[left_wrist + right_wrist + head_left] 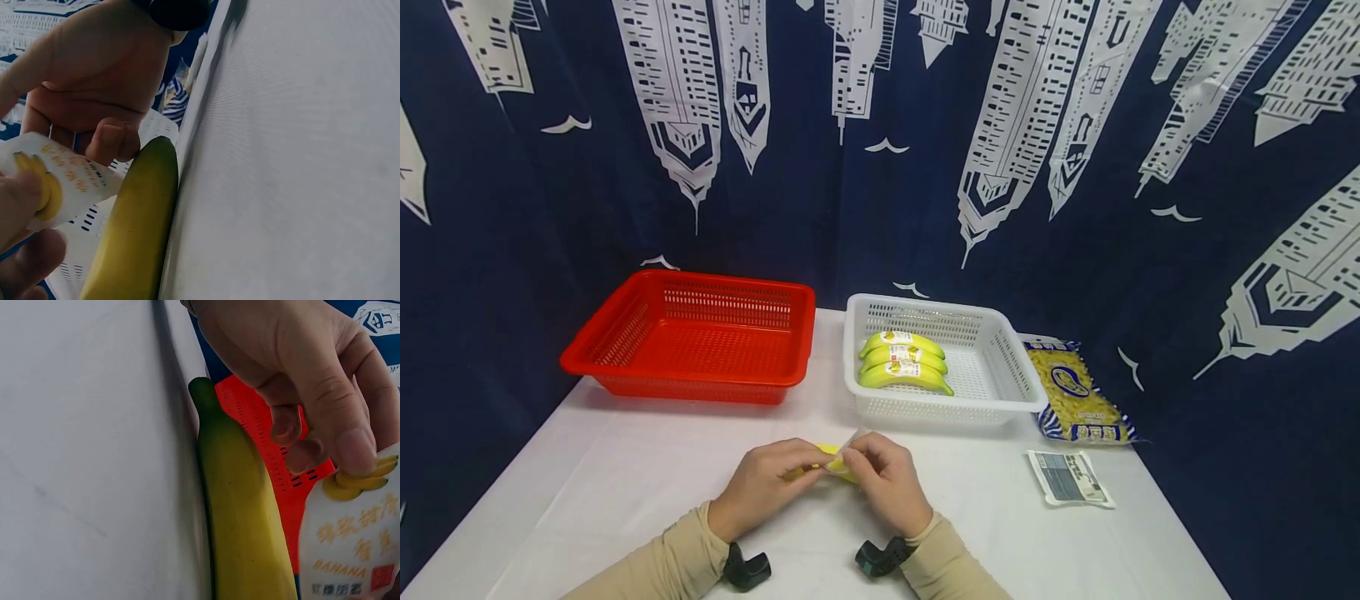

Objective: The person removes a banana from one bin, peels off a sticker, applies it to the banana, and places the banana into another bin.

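Note:
A yellow banana (pixel 244 506) with greenish ends lies along the white tabletop, mostly covered by both hands in the head view. Over it stands a pale banana label (pixel 69 178), printed with bananas and orange lettering. My left hand (pixel 775 479) pinches this label, its thumb (pixel 356 453) pressed over the printed bananas. Opposite, my right hand (pixel 889 483) grips the label's edge between thumb and forefinger, with its other fingers curled beside the banana. In the left wrist view, one corner of the label reaches the banana's side.
Behind my hands are a red basket (pixel 797 333) on the left and a white basket (pixel 1000 375) holding three labelled bananas (pixel 904 360). To the right lie a pasta bag (pixel 1075 392) and a small white packet (pixel 1070 478). A dark skyline curtain (pixel 820 208) hangs behind.

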A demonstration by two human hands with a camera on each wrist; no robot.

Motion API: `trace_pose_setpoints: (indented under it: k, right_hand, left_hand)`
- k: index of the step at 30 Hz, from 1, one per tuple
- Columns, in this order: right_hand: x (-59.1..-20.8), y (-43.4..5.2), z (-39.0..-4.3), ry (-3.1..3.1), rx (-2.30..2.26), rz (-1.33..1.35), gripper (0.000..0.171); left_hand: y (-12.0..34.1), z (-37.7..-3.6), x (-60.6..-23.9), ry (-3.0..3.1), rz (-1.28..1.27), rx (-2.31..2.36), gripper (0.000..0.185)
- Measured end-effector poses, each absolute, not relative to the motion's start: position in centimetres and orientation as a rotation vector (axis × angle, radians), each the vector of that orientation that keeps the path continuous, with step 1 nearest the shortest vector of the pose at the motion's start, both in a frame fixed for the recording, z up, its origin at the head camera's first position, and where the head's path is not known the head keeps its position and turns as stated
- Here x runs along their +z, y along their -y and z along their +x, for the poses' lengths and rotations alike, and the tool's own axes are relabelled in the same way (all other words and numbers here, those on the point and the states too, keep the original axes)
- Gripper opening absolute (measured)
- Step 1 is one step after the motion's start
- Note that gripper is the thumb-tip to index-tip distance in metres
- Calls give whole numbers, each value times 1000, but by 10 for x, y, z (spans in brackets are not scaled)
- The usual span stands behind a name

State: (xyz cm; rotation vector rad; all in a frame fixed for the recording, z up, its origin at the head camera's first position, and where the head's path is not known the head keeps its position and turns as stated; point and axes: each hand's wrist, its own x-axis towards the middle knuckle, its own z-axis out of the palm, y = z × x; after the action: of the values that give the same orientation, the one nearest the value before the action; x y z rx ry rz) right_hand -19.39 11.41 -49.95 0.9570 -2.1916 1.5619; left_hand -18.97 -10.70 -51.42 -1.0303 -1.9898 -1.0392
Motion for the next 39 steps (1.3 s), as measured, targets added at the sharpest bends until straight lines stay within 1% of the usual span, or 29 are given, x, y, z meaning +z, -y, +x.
trace_pose_setpoints:
  k: [3,8,14,20,26,30,34,39]
  right_hand:
    - [-499,-114,-194,2199,1536,947,15]
    - [-499,-111,-192,2230,1526,814,20]
    - [-494,-107,-188,2223,1487,690,30]
    - [-473,-103,-175,2192,1533,562,31]
    - [-488,-112,-187,2227,1590,317,34]
    - [-496,-122,-196,2205,1613,254,33]
    - [-494,-133,-200,2168,1562,196,36]
    - [-488,-146,-206,2105,1486,38,39]
  left_hand:
    - [108,-191,-515,1967,-1118,-899,40]
    - [108,-193,-517,1950,-1171,-761,40]
    - [108,-194,-517,1898,-1144,-792,31]
    - [108,-193,-515,1889,-1109,-877,30]
    - [112,-191,-511,1887,-1043,-967,32]
    - [115,-192,-511,1881,-1039,-1004,32]
    - [116,-193,-514,1925,-996,-1044,32]
    - [119,-192,-514,2012,-903,-1103,30]
